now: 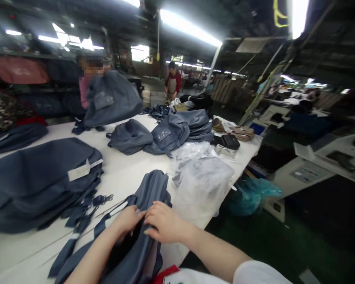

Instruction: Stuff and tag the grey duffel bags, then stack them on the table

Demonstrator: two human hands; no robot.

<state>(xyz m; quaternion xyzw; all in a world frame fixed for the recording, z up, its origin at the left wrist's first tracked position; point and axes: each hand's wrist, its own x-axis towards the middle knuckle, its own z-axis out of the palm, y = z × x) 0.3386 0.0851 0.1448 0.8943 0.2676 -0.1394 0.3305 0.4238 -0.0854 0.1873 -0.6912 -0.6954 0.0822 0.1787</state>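
Observation:
A dark blue bag (154, 189) lies on the white table (130, 169) right in front of me, with its opening toward me and its straps spread to the left. My left hand (129, 219) is closed on the edge of its opening, the fingertips partly hidden inside. Close beside it, my right hand (162, 221) grips the bag's other edge with bent fingers. The two hands nearly touch at the fingertips.
Larger blue bags (41, 177) lie at the left, one with a white tag. More blue bags (171, 132) and clear plastic bags (204, 181) sit ahead and right. A person in pink holds up a bag (114, 98) across the table. Sewing machines (307, 169) stand at the right.

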